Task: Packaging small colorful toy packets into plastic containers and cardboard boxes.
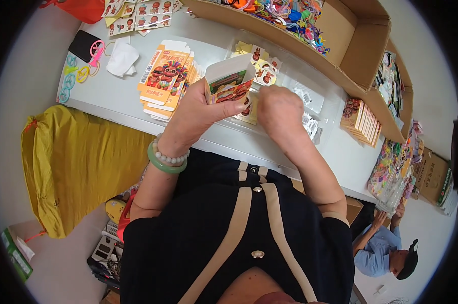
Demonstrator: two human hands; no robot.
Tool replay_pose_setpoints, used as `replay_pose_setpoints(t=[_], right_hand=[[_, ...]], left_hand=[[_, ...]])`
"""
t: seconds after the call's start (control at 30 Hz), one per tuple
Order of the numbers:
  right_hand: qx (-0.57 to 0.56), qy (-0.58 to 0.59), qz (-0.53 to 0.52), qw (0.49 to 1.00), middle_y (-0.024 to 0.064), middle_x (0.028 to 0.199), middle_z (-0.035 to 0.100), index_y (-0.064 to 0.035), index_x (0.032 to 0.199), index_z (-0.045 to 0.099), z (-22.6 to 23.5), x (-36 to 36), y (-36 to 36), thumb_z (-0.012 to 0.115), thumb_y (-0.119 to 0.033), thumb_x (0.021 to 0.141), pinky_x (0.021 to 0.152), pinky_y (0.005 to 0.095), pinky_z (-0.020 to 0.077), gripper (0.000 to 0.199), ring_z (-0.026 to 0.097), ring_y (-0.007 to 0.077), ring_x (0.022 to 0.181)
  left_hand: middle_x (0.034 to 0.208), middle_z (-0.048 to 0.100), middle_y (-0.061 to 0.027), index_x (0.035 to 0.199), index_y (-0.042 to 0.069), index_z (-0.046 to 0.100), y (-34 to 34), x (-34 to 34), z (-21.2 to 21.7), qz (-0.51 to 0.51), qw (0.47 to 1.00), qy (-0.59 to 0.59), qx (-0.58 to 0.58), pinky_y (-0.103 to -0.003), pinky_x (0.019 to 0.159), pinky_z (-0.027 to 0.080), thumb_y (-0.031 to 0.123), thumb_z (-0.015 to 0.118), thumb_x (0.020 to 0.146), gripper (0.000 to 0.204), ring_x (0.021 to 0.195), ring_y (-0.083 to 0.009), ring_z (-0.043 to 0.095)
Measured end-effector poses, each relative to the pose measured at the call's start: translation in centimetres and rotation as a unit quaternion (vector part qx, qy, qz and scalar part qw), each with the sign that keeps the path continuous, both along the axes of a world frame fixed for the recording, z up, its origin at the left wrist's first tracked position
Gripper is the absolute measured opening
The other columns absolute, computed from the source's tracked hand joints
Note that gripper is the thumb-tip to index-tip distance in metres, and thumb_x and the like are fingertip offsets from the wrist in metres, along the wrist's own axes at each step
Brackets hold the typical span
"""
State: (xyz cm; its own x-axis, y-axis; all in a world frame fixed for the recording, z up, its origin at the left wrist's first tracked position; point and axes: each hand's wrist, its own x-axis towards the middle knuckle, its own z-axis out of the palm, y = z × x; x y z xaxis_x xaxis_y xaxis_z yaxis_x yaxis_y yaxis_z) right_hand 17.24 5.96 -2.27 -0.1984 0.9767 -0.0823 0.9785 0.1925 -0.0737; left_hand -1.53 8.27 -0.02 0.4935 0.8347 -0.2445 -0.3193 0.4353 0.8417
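Note:
My left hand, with a jade bangle and a bead bracelet at its wrist, grips a small printed cardboard box. The box is orange and green, and its top flap stands up. Just right of it, my right hand is closed with its fingers curled down, slightly blurred; whatever they hold is hidden. Beneath both hands lies a clear plastic tray. It holds yellow sticker sheets and small white packets. A stack of flattened orange boxes lies to the left of my left hand.
Along the far edge stands a cardboard carton with colourful trinkets. Filled orange boxes stand in a row at right. Far left are sticker sheets, a white cloth and plastic glasses. Another person works at lower right.

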Motion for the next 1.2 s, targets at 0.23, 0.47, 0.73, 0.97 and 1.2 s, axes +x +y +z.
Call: replay_pose_setpoints(t=[0.23, 0.47, 0.73, 0.97, 1.2], right_hand=[[-0.068, 0.5, -0.193, 0.841, 0.0034, 0.082, 0.06, 0.0015, 0.088, 0.066, 2.6, 4.6, -0.9, 0.063, -0.007, 0.08, 0.073, 0.0248, 0.044, 0.012, 0.056, 0.0124, 0.076], [0.045, 0.634, -0.148, 0.758, 0.0038, 0.081, 0.063, 0.0007, 0.088, 0.062, 7.8, 2.2, -3.5, 0.063, 0.004, 0.077, 0.062, 0.027, 0.0448, 0.012, 0.054, 0.0116, 0.072], [0.113, 0.285, 0.081, 0.948, 0.0058, 0.082, 0.057, -0.0062, 0.084, 0.063, 9.3, 1.4, -4.1, 0.065, 0.005, 0.067, 0.063, 0.0321, 0.0437, 0.021, 0.053, 0.0248, 0.078], [0.199, 0.371, 0.022, 0.907, 0.0107, 0.093, 0.059, -0.0033, 0.096, 0.063, 8.6, 2.1, -4.5, 0.064, 0.004, 0.071, 0.073, 0.0305, 0.0456, 0.026, 0.056, 0.0254, 0.086], [-0.133, 0.65, -0.12, 0.738, 0.008, 0.111, 0.06, 0.0024, 0.113, 0.058, 5.2, 4.4, -6.3, 0.059, -0.019, 0.088, 0.091, 0.0313, 0.0404, 0.033, 0.055, 0.0174, 0.1]], left_hand=[[0.111, 0.059, -0.0077, 0.123, -0.002, 0.049, -0.3, 0.6, -0.3, -0.017, 1.0, 0.016, 0.011, -0.026, 0.084, 0.048, 0.005, 0.07, 0.077, 0.051, 0.098, -0.0128, 0.057], [0.118, 0.054, -0.0058, 0.129, 0.0, 0.047, -1.5, 2.2, -0.8, -0.141, 0.984, 0.041, 0.102, -0.027, 0.094, 0.041, 0.002, 0.07, 0.075, 0.058, 0.109, -0.0127, 0.05], [0.118, 0.053, -0.0066, 0.128, 0.001, 0.048, -2.2, 2.7, -1.1, -0.165, 0.974, 0.072, 0.138, -0.028, 0.095, 0.04, 0.003, 0.07, 0.073, 0.058, 0.109, -0.0145, 0.05], [0.116, 0.055, -0.0066, 0.126, -0.001, 0.049, -2.4, 3.0, -1.3, -0.174, 0.982, -0.004, 0.078, -0.028, 0.094, 0.041, 0.006, 0.072, 0.076, 0.055, 0.107, -0.0143, 0.053], [0.114, 0.059, -0.0066, 0.122, 0.001, 0.051, -3.7, 3.4, -1.6, -0.186, 0.98, -0.064, -0.009, -0.028, 0.091, 0.044, 0.004, 0.073, 0.076, 0.052, 0.103, -0.0131, 0.055]])
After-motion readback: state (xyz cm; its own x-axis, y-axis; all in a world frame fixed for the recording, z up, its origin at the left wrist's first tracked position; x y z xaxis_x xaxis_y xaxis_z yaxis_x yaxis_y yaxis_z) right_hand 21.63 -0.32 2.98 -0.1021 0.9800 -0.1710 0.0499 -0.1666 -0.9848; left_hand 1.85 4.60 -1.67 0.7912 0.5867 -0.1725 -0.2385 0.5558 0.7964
